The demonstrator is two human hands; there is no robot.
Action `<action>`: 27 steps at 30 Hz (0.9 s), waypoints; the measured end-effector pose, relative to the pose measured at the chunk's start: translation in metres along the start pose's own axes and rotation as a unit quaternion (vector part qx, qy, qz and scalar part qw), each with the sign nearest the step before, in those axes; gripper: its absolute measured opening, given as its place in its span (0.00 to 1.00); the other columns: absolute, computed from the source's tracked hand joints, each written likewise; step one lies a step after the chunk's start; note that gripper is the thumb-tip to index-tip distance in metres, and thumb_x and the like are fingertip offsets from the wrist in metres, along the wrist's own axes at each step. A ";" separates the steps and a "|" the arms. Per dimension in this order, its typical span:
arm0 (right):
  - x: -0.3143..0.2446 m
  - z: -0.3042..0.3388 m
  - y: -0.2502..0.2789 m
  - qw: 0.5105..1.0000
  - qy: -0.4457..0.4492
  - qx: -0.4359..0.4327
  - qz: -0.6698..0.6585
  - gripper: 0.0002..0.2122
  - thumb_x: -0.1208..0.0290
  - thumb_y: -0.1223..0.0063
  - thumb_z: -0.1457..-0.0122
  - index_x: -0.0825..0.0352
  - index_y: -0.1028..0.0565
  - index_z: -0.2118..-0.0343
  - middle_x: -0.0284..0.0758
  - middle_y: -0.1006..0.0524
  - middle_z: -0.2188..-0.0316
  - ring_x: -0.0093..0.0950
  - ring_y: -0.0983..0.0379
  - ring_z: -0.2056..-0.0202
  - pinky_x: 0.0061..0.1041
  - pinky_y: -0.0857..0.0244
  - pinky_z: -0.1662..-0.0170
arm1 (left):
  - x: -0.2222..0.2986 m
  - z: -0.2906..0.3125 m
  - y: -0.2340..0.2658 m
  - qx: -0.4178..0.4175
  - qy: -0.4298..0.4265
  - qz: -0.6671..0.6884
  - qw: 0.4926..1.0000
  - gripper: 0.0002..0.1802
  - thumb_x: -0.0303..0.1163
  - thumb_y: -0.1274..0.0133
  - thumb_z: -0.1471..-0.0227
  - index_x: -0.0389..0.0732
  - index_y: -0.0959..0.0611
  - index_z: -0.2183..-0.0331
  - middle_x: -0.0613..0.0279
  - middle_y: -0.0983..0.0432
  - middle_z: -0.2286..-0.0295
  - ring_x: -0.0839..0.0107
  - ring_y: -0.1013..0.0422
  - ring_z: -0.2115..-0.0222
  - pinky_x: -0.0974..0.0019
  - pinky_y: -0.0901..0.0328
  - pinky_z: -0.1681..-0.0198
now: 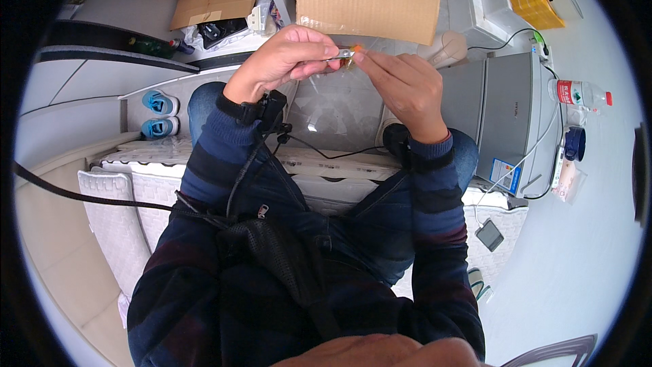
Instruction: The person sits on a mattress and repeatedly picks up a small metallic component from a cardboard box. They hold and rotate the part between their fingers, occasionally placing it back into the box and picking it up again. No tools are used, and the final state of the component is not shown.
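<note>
L hand (pixel 288 58) fingers pinch a small flat silvery metal piece (pixel 344 54) over grey tiled floor (pixel 370 105); R hand (pixel 409 88) at small orange-yellow bit (pixel 356 48) (can't tell if gripping). Tip-only hold, so poss. slip/drop.

Sits with the left knee (pixel 206 110) at 10 o'clock and the right knee (pixel 464 153) at 3, spread well apart. Angles the left forearm (pixel 219 146) from 8 o'clock toward 11, with the left hand (pixel 293 54) just short of 12. Pinches there with thumb and index finger, tips toward 3 o'clock, and curls the remaining fingers (pixel 315 68) in beneath. Holds the right forearm (pixel 435 183) from 4 o'clock toward 2, with the wrist (pixel 430 134) slightly bent and the right hand (pixel 407 88) aimed toward 11. Shows the back of this hand from above, with thumb and index tips drawn together just beside the left ones near 12.
</note>
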State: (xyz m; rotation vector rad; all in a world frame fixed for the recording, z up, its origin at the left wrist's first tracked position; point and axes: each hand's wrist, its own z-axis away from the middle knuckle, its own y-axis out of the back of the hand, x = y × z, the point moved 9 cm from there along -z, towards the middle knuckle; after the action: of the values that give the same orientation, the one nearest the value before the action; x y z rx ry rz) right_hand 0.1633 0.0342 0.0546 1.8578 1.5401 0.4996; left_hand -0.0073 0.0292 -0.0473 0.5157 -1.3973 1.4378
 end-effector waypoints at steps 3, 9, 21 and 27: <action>-0.004 -0.003 0.003 0.999 0.028 0.028 -0.029 0.18 0.80 0.33 0.53 0.61 0.15 0.56 0.29 0.14 0.62 0.24 0.26 0.75 0.24 0.36 0.74 | -0.001 0.002 0.002 -0.005 0.015 -0.001 1.000 0.12 0.30 0.42 0.37 0.27 0.15 0.60 0.56 0.16 0.68 0.87 0.37 0.84 0.82 0.36 0.74; -0.009 -0.004 0.003 0.998 0.029 0.022 -0.049 0.17 0.80 0.33 0.53 0.62 0.14 0.58 0.29 0.14 0.62 0.24 0.27 0.76 0.24 0.37 0.74 | -0.002 0.004 -0.003 -0.040 0.019 0.010 0.999 0.13 0.32 0.41 0.37 0.29 0.15 0.65 0.67 0.26 0.81 0.88 0.42 0.87 0.80 0.48 0.84; -0.009 -0.005 0.010 0.989 -0.026 0.087 -0.115 0.16 0.81 0.32 0.48 0.64 0.15 0.55 0.34 0.15 0.64 0.27 0.27 0.75 0.23 0.35 0.71 | -0.006 0.002 -0.004 -0.044 0.013 0.094 0.995 0.14 0.31 0.43 0.36 0.27 0.16 0.65 0.70 0.30 0.85 0.88 0.42 0.88 0.80 0.51 0.85; 0.038 0.020 -0.019 0.912 -0.274 0.035 -0.305 0.20 0.75 0.31 0.42 0.67 0.21 0.46 0.30 0.17 0.66 0.18 0.25 0.71 0.18 0.35 0.67 | 0.014 -0.002 -0.017 0.005 -0.018 -0.003 1.000 0.13 0.31 0.44 0.36 0.27 0.15 0.63 0.69 0.28 0.84 0.86 0.40 0.86 0.79 0.45 0.81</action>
State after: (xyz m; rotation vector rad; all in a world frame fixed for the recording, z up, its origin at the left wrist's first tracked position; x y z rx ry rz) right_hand 0.1717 0.0670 0.0221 1.2891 1.6214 -0.3446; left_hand 0.0027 0.0324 -0.0278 0.5537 -1.4171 1.4374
